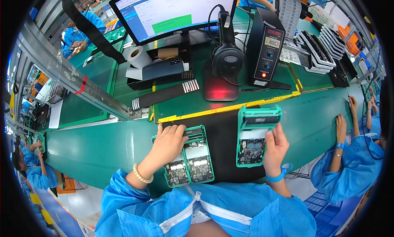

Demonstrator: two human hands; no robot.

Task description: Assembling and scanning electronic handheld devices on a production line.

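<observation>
Two green trays lie side by side in front of me: a left tray [178,183] and a right tray [212,163]. Each carries a dark circuit board with silvery parts. My left hand [169,140] rests over the upper part of the left tray, hiding much of it; its fingers are stretched forward and slightly apart. To the right, my right hand [276,148] grips a third green tray [239,134] by its right edge, thumb on the front. This tray bears a black block at its top, a pale strip and a circuit board below.
A black mat [223,134] lies under the trays on the green bench [98,142]. Beyond the yellow tape stand a barcode scanner [227,58] on a red-lit base, a black control box [266,48] and a monitor [172,11]. Co-workers sit at both sides.
</observation>
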